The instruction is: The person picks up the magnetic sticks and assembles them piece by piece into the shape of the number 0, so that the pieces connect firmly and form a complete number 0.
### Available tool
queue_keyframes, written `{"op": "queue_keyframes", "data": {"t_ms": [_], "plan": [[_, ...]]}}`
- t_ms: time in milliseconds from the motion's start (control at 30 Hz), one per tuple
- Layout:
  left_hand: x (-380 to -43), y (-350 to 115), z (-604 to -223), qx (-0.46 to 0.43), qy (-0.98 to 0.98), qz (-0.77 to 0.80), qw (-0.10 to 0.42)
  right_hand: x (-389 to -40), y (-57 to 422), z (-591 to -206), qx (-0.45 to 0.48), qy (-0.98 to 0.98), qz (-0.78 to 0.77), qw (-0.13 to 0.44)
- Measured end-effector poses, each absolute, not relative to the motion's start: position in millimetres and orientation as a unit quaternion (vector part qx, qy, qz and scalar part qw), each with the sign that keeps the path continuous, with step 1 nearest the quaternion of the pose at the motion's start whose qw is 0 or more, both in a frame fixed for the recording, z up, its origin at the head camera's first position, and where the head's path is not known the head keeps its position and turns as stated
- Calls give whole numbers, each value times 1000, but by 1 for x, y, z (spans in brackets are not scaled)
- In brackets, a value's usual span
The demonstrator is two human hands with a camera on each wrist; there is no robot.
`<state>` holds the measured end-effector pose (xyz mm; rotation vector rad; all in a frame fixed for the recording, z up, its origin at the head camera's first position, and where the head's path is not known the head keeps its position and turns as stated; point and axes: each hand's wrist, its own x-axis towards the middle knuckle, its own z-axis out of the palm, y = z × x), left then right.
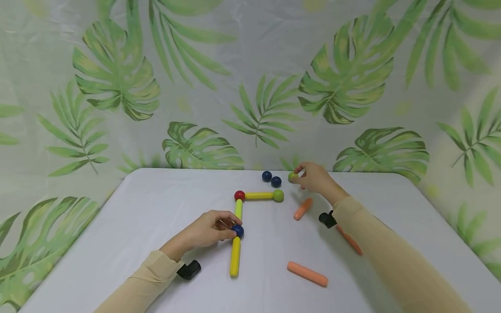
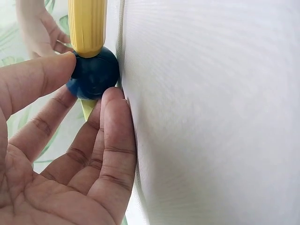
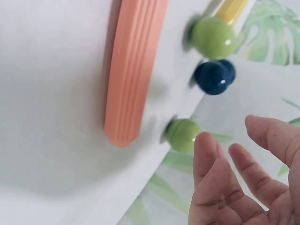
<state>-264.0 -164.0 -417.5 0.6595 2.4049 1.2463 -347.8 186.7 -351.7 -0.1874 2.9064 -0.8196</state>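
Rods (image 1: 235, 257) on white table (image 1: 164, 195), leafy backdrop (image 1: 203, 95).

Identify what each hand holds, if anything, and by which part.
The left hand pinches the blue ball by its sides, at the end of a yellow stick. The right hand, near a green ball, holds nothing.

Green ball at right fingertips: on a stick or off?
Off: right wrist view shows the green ball alone, apart from the orange stick.
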Motion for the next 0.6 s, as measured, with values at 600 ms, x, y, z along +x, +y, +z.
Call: {"op": "queue_keyframes", "data": {"t_ms": [600], "plan": [[-265,-164,-419,221,851,443,174,-384,183,-381,-46,978,-197,46]]}}
